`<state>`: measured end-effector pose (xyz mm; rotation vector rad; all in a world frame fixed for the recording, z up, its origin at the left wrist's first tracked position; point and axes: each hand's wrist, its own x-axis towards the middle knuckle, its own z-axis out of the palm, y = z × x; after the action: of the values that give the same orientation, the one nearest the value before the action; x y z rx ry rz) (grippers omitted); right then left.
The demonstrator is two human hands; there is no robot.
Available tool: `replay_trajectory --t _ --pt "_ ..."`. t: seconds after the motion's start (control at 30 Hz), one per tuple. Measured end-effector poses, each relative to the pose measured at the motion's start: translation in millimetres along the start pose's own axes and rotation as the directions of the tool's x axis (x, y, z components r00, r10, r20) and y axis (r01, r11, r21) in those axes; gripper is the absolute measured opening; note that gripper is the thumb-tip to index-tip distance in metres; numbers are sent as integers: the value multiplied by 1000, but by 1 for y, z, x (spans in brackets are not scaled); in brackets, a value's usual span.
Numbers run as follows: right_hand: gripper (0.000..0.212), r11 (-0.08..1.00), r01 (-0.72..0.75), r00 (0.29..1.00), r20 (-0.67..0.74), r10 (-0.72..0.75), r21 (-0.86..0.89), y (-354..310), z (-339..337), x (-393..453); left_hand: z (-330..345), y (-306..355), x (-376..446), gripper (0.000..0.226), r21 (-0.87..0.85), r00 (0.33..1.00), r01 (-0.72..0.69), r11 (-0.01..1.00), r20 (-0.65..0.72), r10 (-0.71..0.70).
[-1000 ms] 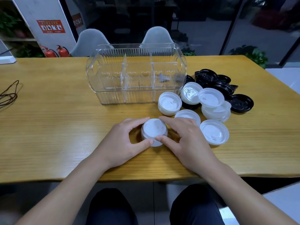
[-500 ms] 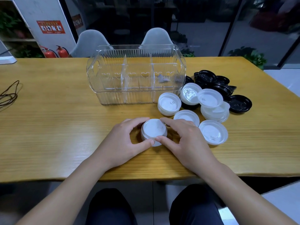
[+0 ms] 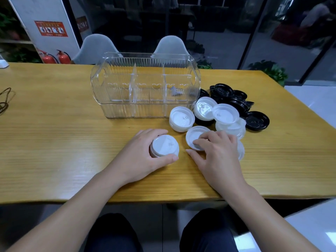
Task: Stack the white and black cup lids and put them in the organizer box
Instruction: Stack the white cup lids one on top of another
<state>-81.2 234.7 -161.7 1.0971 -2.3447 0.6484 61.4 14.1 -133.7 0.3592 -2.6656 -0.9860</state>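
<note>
The organizer box (image 3: 145,84) stands on the surface (image 3: 54,142), near the middle and toward the back. Two chairs (image 3: 96,48) stand behind the surface. A cord (image 3: 5,100) lies at the far left edge. To the right of the box lies a pile of lids (image 3: 229,99), and one more lid (image 3: 257,120) lies alone at the right end. In front of that pile sit more lids (image 3: 225,113), some on top of others. One lid stack (image 3: 181,120) sits just in front of the box's right end. Nearer the front edge, the left hand (image 3: 140,157) is around a small stack (image 3: 164,145). Just to its right, the right hand (image 3: 216,155) rests on a single lid (image 3: 194,135).
</note>
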Motion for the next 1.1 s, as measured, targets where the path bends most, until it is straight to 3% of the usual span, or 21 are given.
replay_trajectory --t 0.13,0.5,0.77,0.87,1.1 --pt "8 999 33 999 -3 -33 7 0 0 0 8 0 0 74 -16 1000 4 1000 -25 -4" --pt "24 996 30 999 -27 -27 85 0 -2 0 9 -1 -8 80 -9 1000 14 1000 -19 -14" --pt "15 989 27 996 -89 -14 145 0 -7 -1 8 -1 -9 85 -19 1000 13 1000 -14 -14" --pt "8 976 -17 994 -103 40 219 1 -11 -1 6 1 -10 90 -61 1000 1 998 -17 -2" --pt "19 894 -203 977 18 214 399 1 -28 8 3 7 -9 77 -94 999 -42 995 -39 38"
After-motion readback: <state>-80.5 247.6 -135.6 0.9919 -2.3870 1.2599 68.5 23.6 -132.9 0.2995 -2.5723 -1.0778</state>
